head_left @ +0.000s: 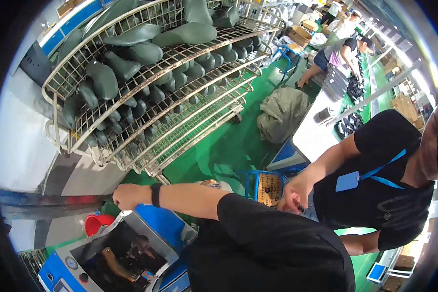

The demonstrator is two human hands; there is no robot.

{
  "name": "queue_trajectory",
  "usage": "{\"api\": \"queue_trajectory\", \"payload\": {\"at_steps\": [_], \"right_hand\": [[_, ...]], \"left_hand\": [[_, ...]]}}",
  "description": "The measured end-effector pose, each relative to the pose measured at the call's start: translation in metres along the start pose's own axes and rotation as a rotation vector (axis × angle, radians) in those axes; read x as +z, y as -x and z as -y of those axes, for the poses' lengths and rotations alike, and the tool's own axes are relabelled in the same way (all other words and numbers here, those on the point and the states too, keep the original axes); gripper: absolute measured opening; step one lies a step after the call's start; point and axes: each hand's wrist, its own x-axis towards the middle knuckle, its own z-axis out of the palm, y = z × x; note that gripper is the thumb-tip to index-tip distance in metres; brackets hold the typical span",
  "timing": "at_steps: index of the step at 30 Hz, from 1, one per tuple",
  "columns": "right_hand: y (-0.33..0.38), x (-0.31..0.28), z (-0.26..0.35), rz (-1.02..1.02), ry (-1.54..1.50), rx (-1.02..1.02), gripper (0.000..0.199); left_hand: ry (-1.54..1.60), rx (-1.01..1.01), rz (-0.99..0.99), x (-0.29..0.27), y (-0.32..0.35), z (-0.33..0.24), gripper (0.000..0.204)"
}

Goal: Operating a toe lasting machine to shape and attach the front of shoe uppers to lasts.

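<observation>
Of the wearer's hands, one shows, apparently the right hand, left of centre under a black wristband; its fingers look curled, but I cannot tell how tightly or whether they hold anything. The left hand is out of view. The visible hand is nearest the upper corner of a blue-and-white metal machine at the lower left, beside a dark bar with a red section; contact is unclear. A curved tan piece sits inside the machine's opening. At the upper left, dark green, smooth, saddle-shaped pieces crowd the upper levels of a cream wire rack. Their similar look does not show which are finished, so how much is done or left cannot be told.
</observation>
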Motion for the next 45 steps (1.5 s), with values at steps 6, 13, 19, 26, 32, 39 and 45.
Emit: {"api": "queue_trajectory", "payload": {"at_steps": [6,13,19,26,32,39,45], "right_hand": [[-0.028,-0.038,-0.021,-0.038,0.201,0.093,0.024],[-0.010,-0.129,0.010,0.236,-0.539,0.357,0.039],[0.014,-0.195,0.048,0.193,-0.592,0.399,0.037],[0.024,-0.238,0.045,0.107,-0.469,0.411,0.032],[0.005,-0.238,0.040,0.100,-0.522,0.422,0.033],[-0.019,-0.229,0.051,0.088,-0.589,0.416,0.043],[-0.031,-0.205,0.051,0.169,-0.690,0.373,0.037]], "left_hand": [[0.054,-0.098,-0.043,0.001,0.047,0.026,0.053],[0.104,-0.379,-0.106,0.016,0.164,0.077,0.056],[0.124,-0.583,-0.176,0.038,0.227,0.098,0.058],[0.146,-0.792,-0.243,0.073,0.285,0.131,0.060],[0.181,-0.910,-0.328,0.090,0.326,0.150,0.062],[0.561,-0.902,-0.146,0.106,0.339,0.190,0.064],[0.394,-0.889,-0.201,0.067,0.325,0.122,0.051]]}}
